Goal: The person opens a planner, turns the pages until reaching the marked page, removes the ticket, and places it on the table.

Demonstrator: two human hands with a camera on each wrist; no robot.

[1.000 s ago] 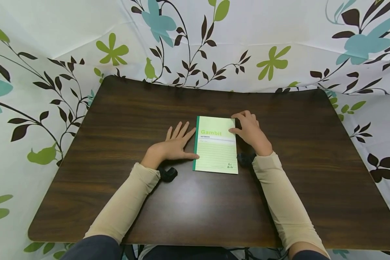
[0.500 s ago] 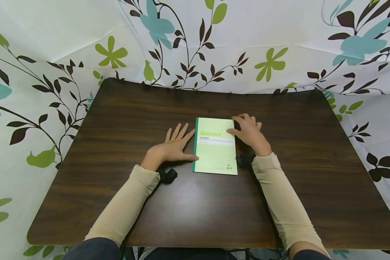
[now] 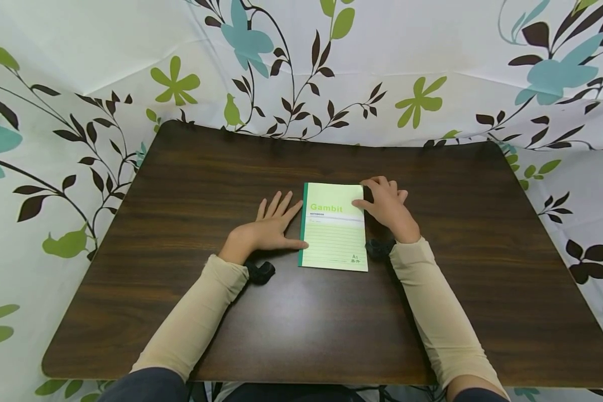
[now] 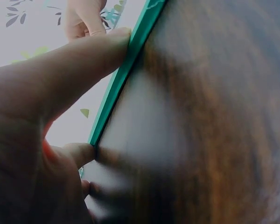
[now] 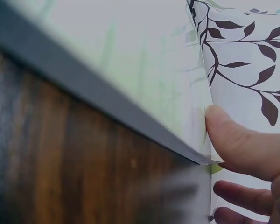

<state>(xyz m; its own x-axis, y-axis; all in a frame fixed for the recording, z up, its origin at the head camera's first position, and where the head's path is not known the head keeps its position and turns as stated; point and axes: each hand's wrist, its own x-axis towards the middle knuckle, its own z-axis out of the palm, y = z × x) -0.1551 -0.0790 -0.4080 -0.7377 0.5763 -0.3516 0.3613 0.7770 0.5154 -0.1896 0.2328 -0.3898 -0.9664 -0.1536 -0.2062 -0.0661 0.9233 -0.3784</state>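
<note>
A closed, pale green notebook [image 3: 334, 234] with a dark green spine lies flat on the dark wooden table, its cover printed "Gambit". My left hand [image 3: 266, 230] rests at its left side with fingers spread straight. The thumb lies on the spine [image 4: 116, 88] and the index fingertip touches the spine's side further up. On the other side, my right hand [image 3: 388, 206] pinches the notebook's right edge near the top corner. Its thumb [image 5: 233, 140] sits on the cover's edge, where a thin sheet sticks out slightly; the index finger is hidden in the right wrist view.
The dark wooden table [image 3: 231, 162] has rounded corners and reaches to the person's lap. A white curtain [image 3: 362, 39] with leaf and bird prints hangs behind and beside it. Black wrist bands [image 3: 260, 272] sit under both wrists.
The head view has shifted slightly. The notebook stays in place, and both hands keep nearly the same positions; the right hand's outer fingers have shifted a little since the oldest frame.
</note>
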